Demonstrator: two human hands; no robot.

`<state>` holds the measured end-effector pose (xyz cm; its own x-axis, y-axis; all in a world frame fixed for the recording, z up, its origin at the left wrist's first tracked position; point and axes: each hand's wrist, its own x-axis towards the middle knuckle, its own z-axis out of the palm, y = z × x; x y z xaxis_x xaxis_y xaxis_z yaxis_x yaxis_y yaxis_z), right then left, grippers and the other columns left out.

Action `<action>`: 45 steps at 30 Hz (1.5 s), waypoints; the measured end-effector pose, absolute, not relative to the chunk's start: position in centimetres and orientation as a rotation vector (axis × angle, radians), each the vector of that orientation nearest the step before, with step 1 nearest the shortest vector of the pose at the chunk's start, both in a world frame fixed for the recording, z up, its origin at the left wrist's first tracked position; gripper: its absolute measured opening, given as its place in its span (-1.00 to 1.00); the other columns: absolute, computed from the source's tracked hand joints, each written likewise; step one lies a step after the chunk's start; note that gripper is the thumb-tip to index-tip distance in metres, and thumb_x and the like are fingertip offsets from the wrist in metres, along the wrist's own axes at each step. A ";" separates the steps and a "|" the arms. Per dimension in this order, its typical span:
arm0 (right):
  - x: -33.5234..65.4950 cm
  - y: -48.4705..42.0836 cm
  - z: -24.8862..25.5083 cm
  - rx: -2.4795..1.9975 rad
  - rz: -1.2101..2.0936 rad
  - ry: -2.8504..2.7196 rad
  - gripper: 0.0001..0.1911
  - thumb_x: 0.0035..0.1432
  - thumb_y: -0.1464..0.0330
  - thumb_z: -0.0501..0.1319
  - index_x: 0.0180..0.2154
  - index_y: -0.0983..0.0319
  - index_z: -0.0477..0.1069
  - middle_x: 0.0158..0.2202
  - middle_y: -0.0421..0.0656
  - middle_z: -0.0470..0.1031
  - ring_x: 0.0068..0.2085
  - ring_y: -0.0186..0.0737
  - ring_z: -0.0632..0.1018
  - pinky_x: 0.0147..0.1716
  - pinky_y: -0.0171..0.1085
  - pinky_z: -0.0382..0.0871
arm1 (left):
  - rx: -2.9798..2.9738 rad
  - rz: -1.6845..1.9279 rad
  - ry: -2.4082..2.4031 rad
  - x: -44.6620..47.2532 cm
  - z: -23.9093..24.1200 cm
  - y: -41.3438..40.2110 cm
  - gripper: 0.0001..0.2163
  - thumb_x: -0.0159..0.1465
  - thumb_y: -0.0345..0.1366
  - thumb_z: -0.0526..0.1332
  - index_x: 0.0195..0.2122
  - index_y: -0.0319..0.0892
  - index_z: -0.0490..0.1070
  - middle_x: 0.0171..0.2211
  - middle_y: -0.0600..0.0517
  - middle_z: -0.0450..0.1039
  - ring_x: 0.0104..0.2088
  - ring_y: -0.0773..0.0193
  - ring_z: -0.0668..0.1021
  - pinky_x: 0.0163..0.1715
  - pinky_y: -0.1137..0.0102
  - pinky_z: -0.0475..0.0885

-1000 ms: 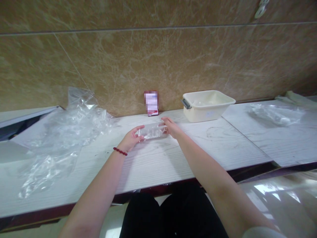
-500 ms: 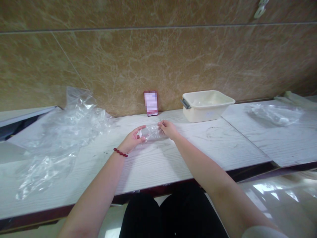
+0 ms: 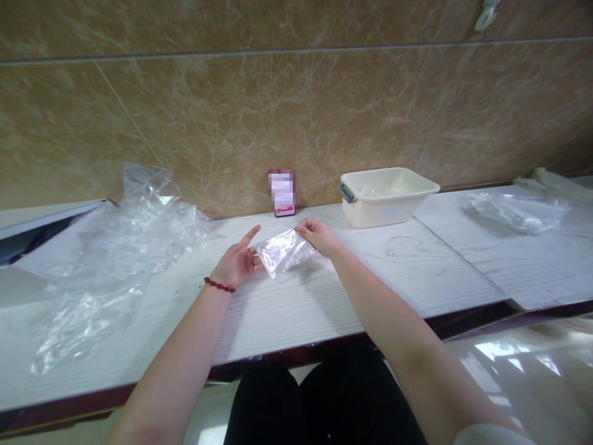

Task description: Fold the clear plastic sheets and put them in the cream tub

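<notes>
A small clear plastic bag (image 3: 283, 250) hangs between my hands above the white wood-grain table (image 3: 278, 315). My right hand (image 3: 319, 236) pinches its upper right corner between thumb and fingers. At the bag's left edge, my left hand (image 3: 237, 259) has its thumb stretched up and apart, while its other fingers reach toward the plastic. Those fingertips are partly hidden by the bag, and whether they touch it is hard to make out. A red bead bracelet (image 3: 219, 285) circles my left wrist.
A phone-like card with a red border (image 3: 283, 194) leans on the marbled wall (image 3: 241, 123). Right of it stands a cream tub (image 3: 386, 213) with a grey clip. Crumpled clear plastic (image 3: 143, 228) covers the left side; another clear bag (image 3: 519, 212) lies at far right.
My left hand has let go its pinch, spreading its thumb and shifting slightly left. The bag has opened out into a wider, downward-pointing shape, still held by my right hand.
</notes>
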<state>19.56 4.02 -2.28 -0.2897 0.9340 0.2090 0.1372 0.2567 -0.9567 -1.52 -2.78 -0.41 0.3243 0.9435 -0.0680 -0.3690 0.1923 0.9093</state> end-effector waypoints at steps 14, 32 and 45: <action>19.4 3.2 -1.4 -1.141 1.641 -1.284 -0.58 0.03 0.05 -0.01 -0.22 0.24 0.24 -0.42 -0.17 0.40 -0.56 -0.46 0.37 -0.65 -0.47 0.16 | 0.905 0.759 0.952 1.1 -2.0 -2.9 -0.75 -0.07 -0.42 0.25 -0.30 -0.23 0.40 -0.47 0.00 0.44 -0.52 0.35 0.46 -0.51 0.48 0.32; 18.5 2.4 -1.6 -1.058 1.898 -1.168 -0.90 0.06 0.50 0.09 -0.49 0.31 0.20 -0.55 -0.24 0.32 -0.58 -0.49 0.38 -0.53 -0.42 0.35 | 0.804 0.932 0.856 1.1 -2.0 -2.3 -0.62 0.10 -0.41 0.12 -0.02 -0.06 0.20 -0.12 -0.04 0.36 -0.19 0.19 0.46 -0.19 0.13 0.35; 19.2 2.1 -0.2 -1.060 1.661 -1.186 -0.86 0.00 0.52 0.13 -0.51 0.28 0.16 -0.59 -0.29 0.32 -0.57 -0.50 0.40 -0.50 -0.41 0.39 | 0.865 0.850 0.776 1.0 -2.6 -2.0 -0.58 0.16 -0.39 0.08 0.06 -0.07 0.10 -0.05 -0.09 0.31 -0.09 0.20 0.40 -0.06 0.21 0.26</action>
<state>19.16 2.08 -0.16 -0.3121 0.9347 -0.1702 -0.1424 -0.2231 -0.9643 1.00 -2.04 -2.55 0.4442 0.8669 -0.2260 -0.3041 0.3832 0.8721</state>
